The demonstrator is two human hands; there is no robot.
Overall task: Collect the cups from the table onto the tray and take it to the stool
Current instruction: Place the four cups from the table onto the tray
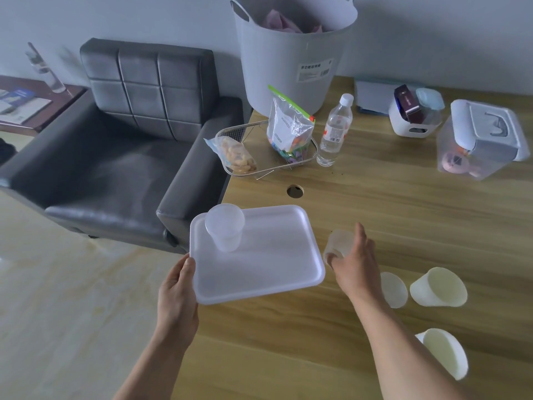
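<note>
A white tray (pixel 274 264) hangs over the left edge of the wooden table (pixel 403 226), and my left hand (pixel 177 293) grips its near left corner. One clear plastic cup (pixel 225 228) stands upright at the tray's far left. Just right of the tray, my right hand (pixel 353 261) closes around a second clear cup (pixel 337 245), with my thumb at its rim. Three more cups stay on the table to the right: one (pixel 393 290) partly behind my forearm, one (pixel 438 287) beside it, one (pixel 445 353) nearest me.
A dark leather armchair (pixel 121 157) stands left of the table. At the back are a wire basket (pixel 277 166) with bags, a water bottle (pixel 334 131), a grey tub (pixel 291 53), a white caddy (pixel 412 119) and a clear lidded box (pixel 481 140). A cable hole (pixel 294 191) lies behind the tray.
</note>
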